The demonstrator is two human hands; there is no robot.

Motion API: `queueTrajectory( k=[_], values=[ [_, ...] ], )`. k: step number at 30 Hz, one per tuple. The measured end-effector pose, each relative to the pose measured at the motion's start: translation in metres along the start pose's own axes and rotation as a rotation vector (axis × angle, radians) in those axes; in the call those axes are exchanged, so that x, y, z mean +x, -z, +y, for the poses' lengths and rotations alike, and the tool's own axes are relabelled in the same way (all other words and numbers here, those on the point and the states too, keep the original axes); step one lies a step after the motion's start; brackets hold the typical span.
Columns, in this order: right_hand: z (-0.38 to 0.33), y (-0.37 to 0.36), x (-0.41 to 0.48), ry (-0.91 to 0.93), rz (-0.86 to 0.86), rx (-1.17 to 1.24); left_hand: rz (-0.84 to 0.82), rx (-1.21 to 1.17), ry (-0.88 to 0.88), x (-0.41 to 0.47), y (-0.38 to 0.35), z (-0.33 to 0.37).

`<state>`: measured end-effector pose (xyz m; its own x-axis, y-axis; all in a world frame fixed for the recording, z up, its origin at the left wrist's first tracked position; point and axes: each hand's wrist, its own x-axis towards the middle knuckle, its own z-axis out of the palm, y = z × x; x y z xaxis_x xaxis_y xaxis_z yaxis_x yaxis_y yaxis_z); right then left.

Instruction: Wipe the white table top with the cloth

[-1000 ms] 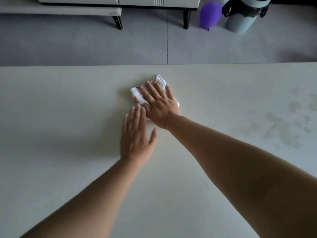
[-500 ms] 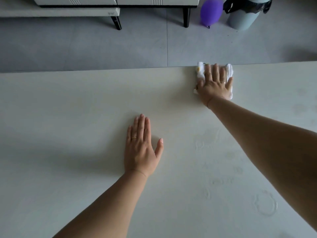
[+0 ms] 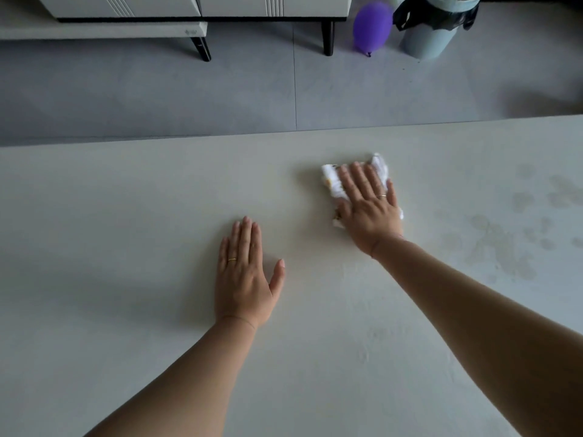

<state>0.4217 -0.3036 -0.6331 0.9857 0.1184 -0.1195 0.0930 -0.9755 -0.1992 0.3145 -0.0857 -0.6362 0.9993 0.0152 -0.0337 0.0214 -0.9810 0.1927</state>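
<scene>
right hand (image 3: 370, 216) presses cloth (image 3: 331, 184) on table (image 3: 126, 216); bin (image 3: 426, 42) holds black liner (image 3: 405, 17).

A purple balloon (image 3: 372, 25) sits between cabinet leg (image 3: 328, 37) and bin (image 3: 432, 36).

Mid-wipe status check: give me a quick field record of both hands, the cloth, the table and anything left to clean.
left hand: flat on the table, fingers straight, holding nothing
right hand: pressing flat on the cloth, fingers straight
cloth: white, bunched under the right hand, on the table's far half
marks: blotchy patch right of the cloth, apart from it, not yet wiped
floor beyond: purple balloon, grey bin
</scene>
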Motion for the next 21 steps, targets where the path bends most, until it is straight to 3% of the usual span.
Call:
queueTrajectory(
  k=[3,5,9,13,17,21],
  values=[
    [-0.002,-0.001,-0.004,-0.219,0.003,0.012,0.001,-0.008,-0.002,0.000,-0.001,0.000],
    [-0.028,-0.007,-0.015,-0.231,-0.011,0.025,0.007,-0.014,-0.004,0.000,-0.001,0.000],
    [-0.082,-0.025,-0.070,0.094,-0.027,-0.002,0.009,-0.028,-0.009,0.000,-0.001,0.000],
    [-0.042,-0.017,-0.077,0.212,-0.041,-0.071,0.019,-0.041,-0.003,0.001,-0.001,0.002],
    [0.016,-0.004,-0.080,-0.143,-0.010,-0.020,0.023,-0.041,-0.004,0.001,-0.003,0.001],
    [-0.015,-0.011,-0.087,-0.365,0.017,0.055,0.032,-0.039,-0.004,0.000,-0.003,0.002]
  ],
)
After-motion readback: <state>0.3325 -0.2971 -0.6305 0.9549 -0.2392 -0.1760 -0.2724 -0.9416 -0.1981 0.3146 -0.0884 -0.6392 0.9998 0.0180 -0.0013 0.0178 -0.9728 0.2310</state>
